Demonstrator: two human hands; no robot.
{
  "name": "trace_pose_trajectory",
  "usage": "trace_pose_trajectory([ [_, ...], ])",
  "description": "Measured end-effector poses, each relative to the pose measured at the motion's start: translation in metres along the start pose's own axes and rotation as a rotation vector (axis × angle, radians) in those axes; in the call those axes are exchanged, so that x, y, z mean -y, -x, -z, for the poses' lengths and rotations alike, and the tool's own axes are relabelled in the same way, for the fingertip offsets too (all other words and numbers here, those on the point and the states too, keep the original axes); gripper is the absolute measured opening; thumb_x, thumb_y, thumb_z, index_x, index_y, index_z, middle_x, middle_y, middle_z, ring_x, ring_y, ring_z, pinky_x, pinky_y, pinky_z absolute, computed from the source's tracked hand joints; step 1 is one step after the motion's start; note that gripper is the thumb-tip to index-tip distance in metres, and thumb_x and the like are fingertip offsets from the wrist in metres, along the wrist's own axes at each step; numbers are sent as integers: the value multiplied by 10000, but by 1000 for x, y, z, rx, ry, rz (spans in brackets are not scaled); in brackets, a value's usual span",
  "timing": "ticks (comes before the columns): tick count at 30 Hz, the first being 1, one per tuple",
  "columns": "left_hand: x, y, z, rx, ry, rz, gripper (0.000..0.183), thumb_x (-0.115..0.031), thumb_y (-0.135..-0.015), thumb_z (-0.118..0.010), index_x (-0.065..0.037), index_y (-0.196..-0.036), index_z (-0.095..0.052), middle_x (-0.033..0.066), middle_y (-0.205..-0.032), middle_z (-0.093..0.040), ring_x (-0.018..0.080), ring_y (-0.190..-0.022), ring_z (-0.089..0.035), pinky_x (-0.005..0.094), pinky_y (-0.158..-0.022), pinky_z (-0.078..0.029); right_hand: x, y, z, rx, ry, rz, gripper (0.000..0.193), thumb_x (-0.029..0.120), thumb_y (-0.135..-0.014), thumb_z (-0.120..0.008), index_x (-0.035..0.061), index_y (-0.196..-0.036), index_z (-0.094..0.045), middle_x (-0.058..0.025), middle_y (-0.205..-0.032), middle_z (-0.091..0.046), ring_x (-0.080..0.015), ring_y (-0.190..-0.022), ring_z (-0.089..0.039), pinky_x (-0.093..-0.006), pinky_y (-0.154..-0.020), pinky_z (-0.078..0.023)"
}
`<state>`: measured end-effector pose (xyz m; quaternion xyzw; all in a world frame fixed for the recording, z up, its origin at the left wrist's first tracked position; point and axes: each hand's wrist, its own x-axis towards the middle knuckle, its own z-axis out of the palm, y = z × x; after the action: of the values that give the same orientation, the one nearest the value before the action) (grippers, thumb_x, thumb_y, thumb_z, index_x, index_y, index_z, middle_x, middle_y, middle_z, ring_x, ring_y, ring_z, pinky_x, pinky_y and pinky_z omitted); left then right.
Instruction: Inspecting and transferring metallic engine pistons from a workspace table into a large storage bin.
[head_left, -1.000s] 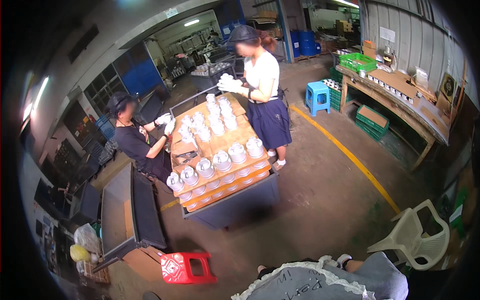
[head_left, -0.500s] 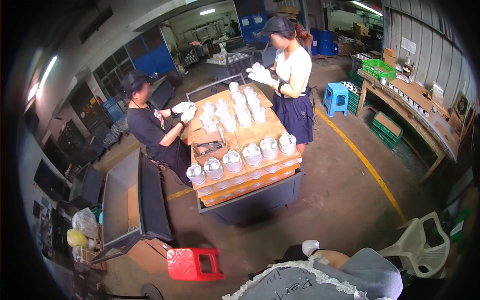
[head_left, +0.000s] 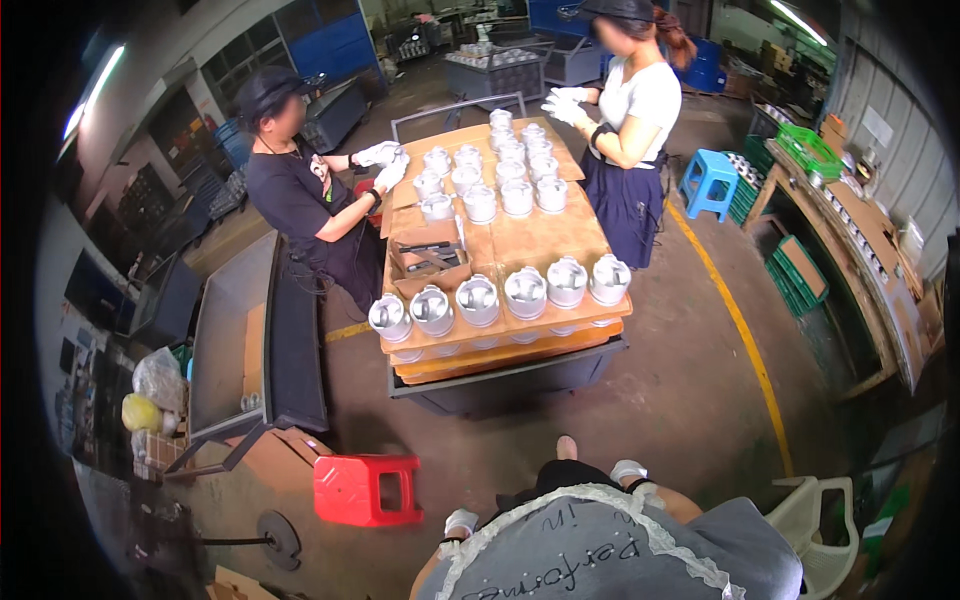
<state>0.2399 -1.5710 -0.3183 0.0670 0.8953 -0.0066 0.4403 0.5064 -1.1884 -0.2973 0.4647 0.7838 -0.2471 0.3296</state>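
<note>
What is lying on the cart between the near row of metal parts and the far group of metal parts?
In the head view, an open cardboard box with dark tools inside lies between the near row and the far group, at the left; beside it is bare cardboard.

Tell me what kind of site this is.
Most likely a factory floor. A cart carries rows of shiny metal cylindrical parts on cardboard sheets, two gloved co-workers handle them, and there are a yellow floor line and a workbench with green crates.
</note>
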Motion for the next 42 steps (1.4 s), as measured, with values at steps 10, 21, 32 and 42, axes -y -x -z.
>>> trace_pose_trajectory([
  [10,-139,39,76,-62,24,-15,376,-325,-853,-522,-87,-1083,-699,188,-1145,-646,365,-1097,-609,443,-894,-509,12,-50,108,13,167,84,292,201,-833,-572,99,-1068,-714,-161,-1185,-641,-357,-1126,-599,-425,-916,-503],
  [21,-122,24,179,-739,263,158,313,-336,-861,-561,-31,-902,-625,238,-932,-652,399,-900,-648,470,-795,-522,23,-145,84,73,122,174,311,249,-852,-545,90,-1072,-697,-171,-1189,-624,-372,-1130,-571,-440,-941,-482],
  [32,-208,2,562,-761,-17,-539,583,-588,-904,-475,-43,-972,-671,219,-975,-669,386,-953,-635,445,-836,-495,168,-77,104,-12,-15,108,365,335,-898,-497,85,-1060,-708,-188,-1152,-636,-365,-1101,-598,-450,-926,-484],
  [42,-265,-96,611,-154,21,-641,456,-376,-911,-566,53,-804,-675,145,-629,-638,239,-487,-614,359,-495,-478,145,-13,59,-157,-552,-247,313,284,-863,-542,94,-1050,-707,-185,-1156,-638,-376,-1093,-596,-447,-927,-488],
])
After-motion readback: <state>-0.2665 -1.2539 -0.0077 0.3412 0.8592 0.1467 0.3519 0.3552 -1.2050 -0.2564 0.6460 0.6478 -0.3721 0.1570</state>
